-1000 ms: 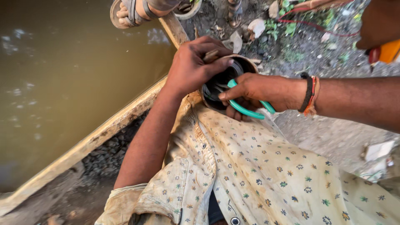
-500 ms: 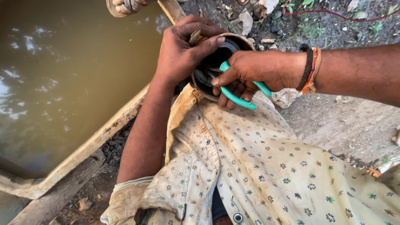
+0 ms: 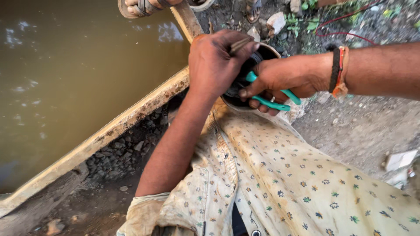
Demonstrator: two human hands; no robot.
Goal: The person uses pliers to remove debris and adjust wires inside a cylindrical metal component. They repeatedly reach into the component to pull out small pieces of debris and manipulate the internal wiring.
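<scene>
In the head view, we held a round, dark, cup-like part (image 3: 238, 89) against the knee of our flower-printed cloth (image 3: 306, 183), its pale rim showing at the upper right and along the bottom edge. What lay inside was mostly hidden by our hands; we could make out only a dark hollow and could not tell its contents. Our left hand (image 3: 214, 63) lay over the top of the part, fingers curled down onto it, with a thin brownish stick (image 3: 239, 43) pinched between the fingertips. Our right hand (image 3: 284, 78) was clamped around the green handles (image 3: 273, 101) of a plier-like tool, whose head reached into the hollow of the part; the tool's tip was out of sight. The two hands were close together, meeting over the part. A dark band and an orange thread (image 3: 339, 72) sat on the right wrist.

The ground was bare, grey-brown earth (image 3: 363, 131) with gravel and scraps. To the left stood muddy, brownish-green water (image 3: 65, 78), edged by a worn wooden plank (image 3: 113, 131) running diagonally, with dark stones (image 3: 118, 157) piled just beside it.

At the top edge, another person's sandalled foot (image 3: 142, 6) rested near the plank. A red wire (image 3: 345, 32) trailed across the ground at the upper right among a few green weeds (image 3: 313, 22), and a pale scrap (image 3: 400, 159) lay at the right edge.
</scene>
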